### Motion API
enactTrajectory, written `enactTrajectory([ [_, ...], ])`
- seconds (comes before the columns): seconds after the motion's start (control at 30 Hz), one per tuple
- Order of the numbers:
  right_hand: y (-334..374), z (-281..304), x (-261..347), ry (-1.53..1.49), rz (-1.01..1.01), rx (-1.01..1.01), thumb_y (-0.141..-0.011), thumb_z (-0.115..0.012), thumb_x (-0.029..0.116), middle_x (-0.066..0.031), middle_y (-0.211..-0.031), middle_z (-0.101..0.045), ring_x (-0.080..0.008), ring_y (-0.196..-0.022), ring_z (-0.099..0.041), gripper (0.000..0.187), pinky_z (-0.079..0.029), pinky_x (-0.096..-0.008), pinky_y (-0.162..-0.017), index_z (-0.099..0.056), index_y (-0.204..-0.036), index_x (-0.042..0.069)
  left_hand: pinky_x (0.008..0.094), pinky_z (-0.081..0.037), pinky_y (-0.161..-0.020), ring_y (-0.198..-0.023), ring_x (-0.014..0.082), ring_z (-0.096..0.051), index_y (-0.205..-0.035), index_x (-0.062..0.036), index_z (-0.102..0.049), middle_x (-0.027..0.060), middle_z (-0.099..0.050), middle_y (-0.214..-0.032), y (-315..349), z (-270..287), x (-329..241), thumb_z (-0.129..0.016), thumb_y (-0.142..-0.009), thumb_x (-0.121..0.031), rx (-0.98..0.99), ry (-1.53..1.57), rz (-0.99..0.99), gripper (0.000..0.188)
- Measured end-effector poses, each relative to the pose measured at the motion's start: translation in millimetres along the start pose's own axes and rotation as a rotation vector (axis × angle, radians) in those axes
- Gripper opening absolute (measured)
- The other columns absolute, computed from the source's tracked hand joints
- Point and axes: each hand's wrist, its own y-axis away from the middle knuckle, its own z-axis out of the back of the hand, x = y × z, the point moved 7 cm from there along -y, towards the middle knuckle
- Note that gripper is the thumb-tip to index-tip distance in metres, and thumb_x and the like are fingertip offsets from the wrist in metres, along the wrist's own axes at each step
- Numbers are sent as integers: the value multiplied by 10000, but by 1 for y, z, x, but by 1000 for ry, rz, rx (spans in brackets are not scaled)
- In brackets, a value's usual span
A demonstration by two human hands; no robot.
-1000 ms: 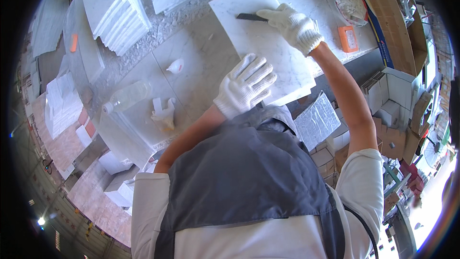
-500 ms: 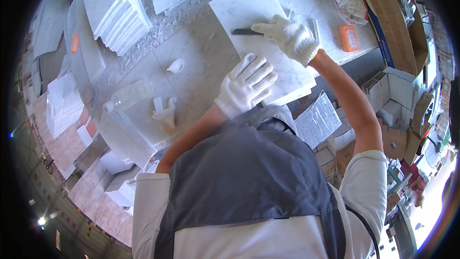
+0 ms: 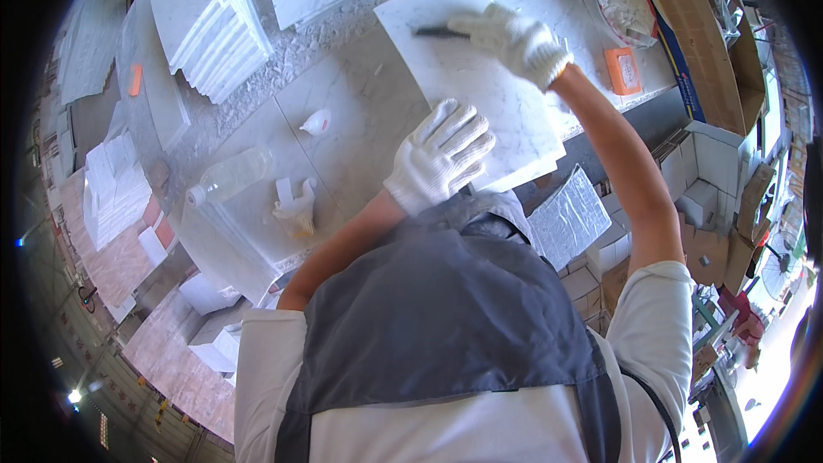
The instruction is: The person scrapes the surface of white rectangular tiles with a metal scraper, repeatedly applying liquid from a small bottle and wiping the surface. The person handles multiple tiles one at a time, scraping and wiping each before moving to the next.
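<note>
A white, grey-veined marble tile (image 3: 514, 124) lies on the work surface in front of me, on top of at least one more tile. My right hand (image 3: 519, 43), in a white knit glove, is closed around a thin dark scraper-like blade (image 3: 437, 33). The blade points left over the far part of the tile, and motion blurs both. My left hand (image 3: 441, 154), also gloved, rests with fingers stretched out along the tile's near left edge. Left of it stand a small white squeeze bottle (image 3: 316, 123) and a white item (image 3: 296, 206) I cannot identify.
A clear plastic bottle (image 3: 227, 178) lies at the left. Tile stacks (image 3: 210, 34) stand far left. To the right are an orange box (image 3: 623, 71), a red-rimmed bowl of white material (image 3: 626, 4) and an open cardboard box (image 3: 699, 34). A silvery sheet (image 3: 570, 216) sits below the tile.
My right hand has shifted slightly up and away across the tile with the scraper-like blade. The left hand has stayed almost in place.
</note>
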Motion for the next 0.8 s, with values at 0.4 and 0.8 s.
enactTrajectory([
  [0.4, -7, 14, 3, -187, -116, -78, -976, -591, 51, -130, -1009, -614, -271, -883, -672, 378, -564, -407, -768, -672, -1340, 114, 547, -445, -1117, -1250, 310, -607, -1176, -105, -753, 95, -675, -1274, -2, 4, -1, -722, -865, -220, -20, 22, 9, 333],
  [0.8, 38, -22, 0, 2, -164, 168, -942, -604, -25, -106, -1017, -620, -200, -902, -657, 442, -542, -315, -763, -619, -1376, 57, 510, -393, -1176, -1325, 295, -557, -1220, -82, -726, 103, -671, -1299, 1, 1, 0, -700, -838, -246, 13, -19, -1, 416],
])
